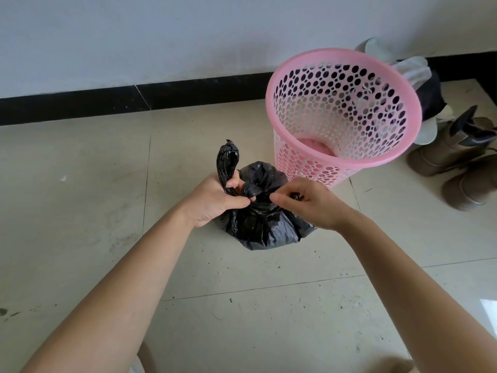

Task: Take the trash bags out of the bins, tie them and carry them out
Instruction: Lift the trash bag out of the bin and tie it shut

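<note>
Just 1 camera sees this. It sits on the person's head and looks forward and down at the floor [80, 170]. It is near: the left hand [212, 201] and right hand [309, 204] meet at the black bag [263, 227] in the middle. The pink bin [301, 165] is at 1 o'clock, the wall [161, 36] at 12 o'clock.

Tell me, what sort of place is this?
Likely a home, perhaps an entryway: a tiled floor against a plain wall with black baseboard, a pink perforated bin beside a black trash bag, and boots left on the floor.
</note>
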Action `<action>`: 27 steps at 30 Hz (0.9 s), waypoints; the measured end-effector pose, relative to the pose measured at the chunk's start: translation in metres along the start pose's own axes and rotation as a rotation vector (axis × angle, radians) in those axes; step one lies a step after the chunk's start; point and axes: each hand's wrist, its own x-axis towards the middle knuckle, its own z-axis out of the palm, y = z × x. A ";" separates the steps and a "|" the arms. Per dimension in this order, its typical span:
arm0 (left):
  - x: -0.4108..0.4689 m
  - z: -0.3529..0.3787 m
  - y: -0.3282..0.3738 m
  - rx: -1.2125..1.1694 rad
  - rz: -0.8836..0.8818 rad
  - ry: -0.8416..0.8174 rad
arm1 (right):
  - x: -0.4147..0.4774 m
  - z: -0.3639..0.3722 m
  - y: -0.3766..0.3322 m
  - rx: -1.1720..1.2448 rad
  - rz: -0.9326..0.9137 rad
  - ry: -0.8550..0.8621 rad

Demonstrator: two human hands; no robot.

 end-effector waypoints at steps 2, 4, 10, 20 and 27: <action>-0.002 -0.006 0.007 0.028 0.007 -0.037 | 0.004 0.004 0.005 -0.025 -0.059 0.179; -0.003 -0.011 0.012 0.036 0.003 -0.078 | 0.008 0.004 0.006 -0.079 -0.110 0.220; -0.005 -0.019 0.021 0.131 -0.021 -0.210 | 0.018 0.006 0.002 0.077 -0.111 -0.209; 0.009 -0.005 -0.006 0.100 0.081 0.216 | 0.012 0.044 0.022 0.401 0.034 0.053; 0.011 0.020 -0.022 0.439 0.147 0.781 | 0.013 0.052 0.013 0.440 -0.060 0.038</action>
